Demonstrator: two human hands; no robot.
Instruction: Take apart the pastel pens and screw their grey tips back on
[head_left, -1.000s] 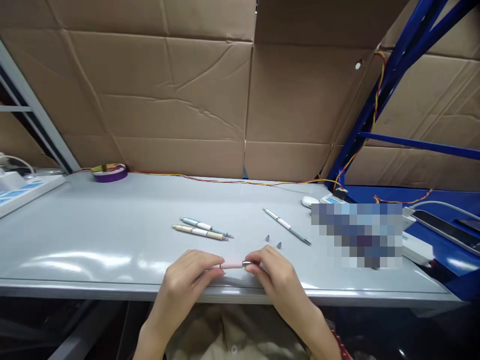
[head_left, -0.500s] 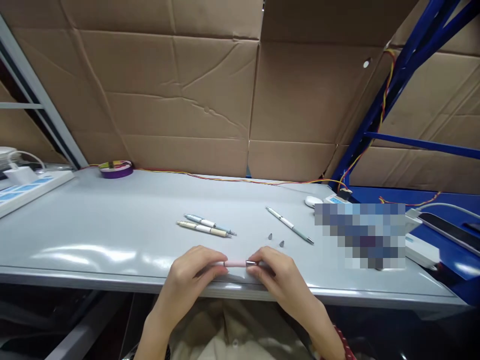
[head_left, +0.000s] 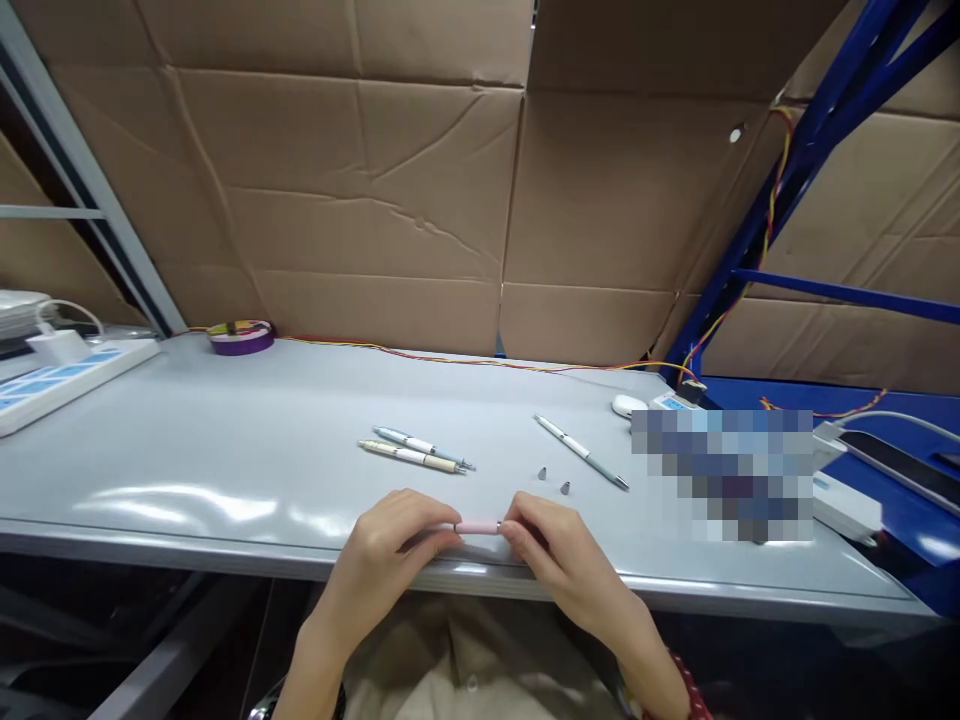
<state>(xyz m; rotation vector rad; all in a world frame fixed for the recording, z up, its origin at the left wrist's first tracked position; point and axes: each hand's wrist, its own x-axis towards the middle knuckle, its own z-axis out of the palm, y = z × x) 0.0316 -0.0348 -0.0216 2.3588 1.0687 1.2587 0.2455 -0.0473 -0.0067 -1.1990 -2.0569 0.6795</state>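
A pink pen (head_left: 478, 528) lies level between my hands, just above the table's front edge. My left hand (head_left: 401, 535) pinches its left end between thumb and fingertips. At the other end, my right hand (head_left: 546, 540) is closed on the pen's tip, which its fingers cover. Beyond my hands, two small grey cone-shaped tips (head_left: 565, 488) stand on the table. To the left of them a cream pen (head_left: 412, 457) and a light blue pen (head_left: 420, 446) lie close together. A white and grey-green pen (head_left: 581, 452) rests at an angle on the right.
The grey table (head_left: 225, 420) backs onto cardboard sheets. A purple tape roll (head_left: 241, 338) sits at the back left, near a white power strip (head_left: 82, 380). On the right are a white round object (head_left: 629, 406), a blurred-out patch, a phone (head_left: 900, 470) and blue frame bars.
My right fingers have slid along the pen to the tip end and now cover the silver part that showed before. The view has shifted slightly.
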